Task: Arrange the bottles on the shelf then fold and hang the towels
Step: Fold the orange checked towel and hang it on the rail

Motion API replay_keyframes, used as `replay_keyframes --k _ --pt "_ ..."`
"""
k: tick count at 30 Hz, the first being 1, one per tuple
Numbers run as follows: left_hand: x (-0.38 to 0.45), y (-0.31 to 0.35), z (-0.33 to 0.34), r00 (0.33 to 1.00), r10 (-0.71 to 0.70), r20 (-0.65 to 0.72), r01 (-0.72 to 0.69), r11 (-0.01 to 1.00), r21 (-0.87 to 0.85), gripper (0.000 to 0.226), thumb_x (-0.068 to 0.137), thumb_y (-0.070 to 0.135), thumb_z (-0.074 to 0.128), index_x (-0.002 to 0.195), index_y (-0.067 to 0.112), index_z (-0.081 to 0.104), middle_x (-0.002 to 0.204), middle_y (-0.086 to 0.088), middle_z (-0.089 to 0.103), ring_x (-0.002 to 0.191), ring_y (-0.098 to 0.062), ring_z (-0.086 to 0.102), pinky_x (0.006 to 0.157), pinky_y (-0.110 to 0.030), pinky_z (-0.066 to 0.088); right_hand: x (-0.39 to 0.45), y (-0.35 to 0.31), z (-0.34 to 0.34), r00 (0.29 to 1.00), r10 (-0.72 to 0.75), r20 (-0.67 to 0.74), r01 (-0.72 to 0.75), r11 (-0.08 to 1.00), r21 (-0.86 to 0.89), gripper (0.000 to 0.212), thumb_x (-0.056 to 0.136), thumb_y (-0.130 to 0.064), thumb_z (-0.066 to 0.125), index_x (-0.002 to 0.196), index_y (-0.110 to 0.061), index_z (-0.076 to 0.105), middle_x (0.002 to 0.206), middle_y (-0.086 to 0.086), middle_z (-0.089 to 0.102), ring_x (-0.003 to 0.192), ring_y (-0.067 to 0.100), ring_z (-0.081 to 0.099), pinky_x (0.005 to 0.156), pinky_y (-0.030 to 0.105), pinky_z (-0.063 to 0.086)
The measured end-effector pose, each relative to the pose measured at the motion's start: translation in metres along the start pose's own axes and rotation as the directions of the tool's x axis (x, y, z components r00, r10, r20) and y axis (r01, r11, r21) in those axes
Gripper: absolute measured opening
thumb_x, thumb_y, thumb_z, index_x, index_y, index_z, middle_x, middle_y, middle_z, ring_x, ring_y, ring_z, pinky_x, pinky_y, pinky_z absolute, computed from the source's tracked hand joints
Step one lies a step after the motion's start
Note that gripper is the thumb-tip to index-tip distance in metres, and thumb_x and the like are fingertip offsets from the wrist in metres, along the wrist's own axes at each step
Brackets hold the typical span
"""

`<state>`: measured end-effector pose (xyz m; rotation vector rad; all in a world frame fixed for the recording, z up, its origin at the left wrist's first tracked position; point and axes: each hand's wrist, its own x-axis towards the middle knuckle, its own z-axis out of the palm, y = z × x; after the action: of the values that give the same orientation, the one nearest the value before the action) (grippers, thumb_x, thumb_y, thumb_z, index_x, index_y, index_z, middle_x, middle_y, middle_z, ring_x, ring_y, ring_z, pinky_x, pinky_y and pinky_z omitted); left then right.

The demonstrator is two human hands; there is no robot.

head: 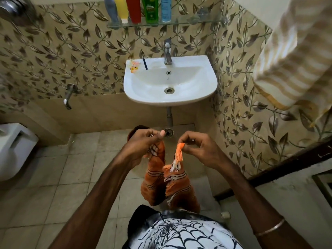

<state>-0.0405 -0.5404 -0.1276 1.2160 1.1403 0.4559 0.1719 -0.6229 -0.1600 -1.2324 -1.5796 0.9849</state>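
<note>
An orange towel (pixel 156 180) with dark stripes and pale fringe hangs in front of me over the floor. My left hand (pixel 142 141) pinches one top corner. My right hand (pixel 199 146) pinches the other by its orange fringe, a little apart from the left. The cloth droops in two bunched folds between them. Several bottles (pixel 136 9) stand in a row on the glass shelf (pixel 188 22) above the sink: grey, yellow, red, green and blue. A beige striped towel (pixel 294 56) hangs at the upper right.
A white wash basin (pixel 201 90) with a tap (pixel 168 53) is mounted on the leaf-patterned wall straight ahead. A toilet (pixel 14 150) sits at the left, a wall tap (pixel 69 96) beside it. A floor drain (pixel 168 132) lies under the basin.
</note>
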Motion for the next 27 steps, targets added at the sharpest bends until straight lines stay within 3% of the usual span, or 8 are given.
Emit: replay_keyframes --k 3,6,11,13,16,20,24,27 --pt "-0.004 0.001 -0.001 0.998 -0.006 0.070 0.004 0.999 0.040 0.019 0.078 0.018 0.079 0.095 0.010 0.074 0.078 -0.012 0.071 0.067 -0.024 0.062 0.060 -0.033 0.040 0.003 -0.005 0.012 0.998 0.030 -0.054 -0.026 0.998 0.064 0.007 0.086 -0.029 0.071 0.088 -0.022 0.072 0.085 0.002 0.071 0.079 0.013 0.067 0.071 0.034 0.056" --pt "-0.010 0.005 0.004 0.999 0.040 0.007 -0.041 0.993 0.109 0.010 0.086 0.005 0.073 0.096 0.004 0.074 0.072 -0.010 0.072 0.054 -0.014 0.064 0.044 -0.024 0.043 0.006 -0.005 0.018 0.997 0.031 -0.064 -0.029 0.999 0.043 0.013 0.085 -0.034 0.072 0.091 -0.023 0.075 0.088 0.002 0.074 0.081 0.014 0.070 0.072 0.034 0.058" --pt "-0.014 0.004 0.008 0.983 0.144 -0.111 -0.140 0.989 0.044 0.009 0.083 0.005 0.074 0.091 0.007 0.078 0.080 -0.010 0.077 0.070 -0.018 0.074 0.062 -0.028 0.055 0.007 -0.002 0.022 0.997 0.035 -0.067 -0.033 0.999 0.025 0.012 0.086 -0.021 0.076 0.092 -0.031 0.076 0.093 -0.002 0.076 0.088 0.016 0.073 0.081 0.041 0.060" --pt "-0.016 0.003 0.011 0.978 0.179 -0.111 -0.179 0.984 0.006 0.013 0.085 0.005 0.072 0.096 0.009 0.078 0.084 -0.009 0.078 0.075 -0.018 0.075 0.065 -0.026 0.055 0.006 -0.002 0.025 0.996 0.029 -0.089 -0.027 1.000 0.014 0.008 0.085 -0.026 0.077 0.092 -0.031 0.076 0.091 -0.003 0.076 0.087 0.016 0.074 0.079 0.045 0.061" --pt "-0.021 0.002 0.015 0.977 0.192 -0.091 -0.199 0.977 -0.081 0.021 0.089 0.006 0.069 0.108 0.011 0.074 0.092 -0.010 0.078 0.079 -0.020 0.075 0.065 -0.027 0.055 0.006 -0.005 0.028 0.989 0.034 -0.142 -0.034 0.999 0.003 0.013 0.083 -0.036 0.075 0.090 -0.025 0.077 0.087 -0.001 0.076 0.081 0.017 0.073 0.073 0.048 0.061" --pt "-0.026 0.000 0.020 0.974 0.217 -0.073 -0.225 0.965 -0.136 0.032 0.089 0.007 0.070 0.120 0.016 0.069 0.096 -0.010 0.078 0.076 -0.021 0.073 0.058 -0.028 0.054 0.006 -0.007 0.029 0.977 0.048 -0.210 -0.052 0.999 -0.014 0.011 0.083 -0.029 0.080 0.083 -0.019 0.075 0.079 0.001 0.074 0.072 0.018 0.071 0.066 0.048 0.060" --pt "-0.031 -0.001 0.021 0.968 0.244 -0.058 -0.250 0.959 -0.135 0.035 0.090 0.010 0.069 0.124 0.019 0.067 0.097 -0.009 0.077 0.077 -0.021 0.072 0.059 -0.027 0.054 0.007 -0.007 0.029 0.969 0.060 -0.240 -0.075 0.996 -0.052 0.017 0.081 -0.025 0.082 0.075 -0.022 0.067 0.074 -0.002 0.068 0.067 0.015 0.067 0.060 0.042 0.059" --pt "-0.033 0.000 0.019 0.969 0.244 -0.040 -0.247 0.960 -0.129 0.032 0.092 0.012 0.066 0.122 0.022 0.068 0.101 -0.011 0.076 0.080 -0.024 0.071 0.064 -0.034 0.057 0.007 -0.008 0.028 0.966 0.071 -0.248 -0.085 0.995 -0.045 0.021 0.080 -0.027 0.083 0.072 -0.023 0.064 0.073 -0.001 0.068 0.067 0.015 0.067 0.060 0.040 0.058"
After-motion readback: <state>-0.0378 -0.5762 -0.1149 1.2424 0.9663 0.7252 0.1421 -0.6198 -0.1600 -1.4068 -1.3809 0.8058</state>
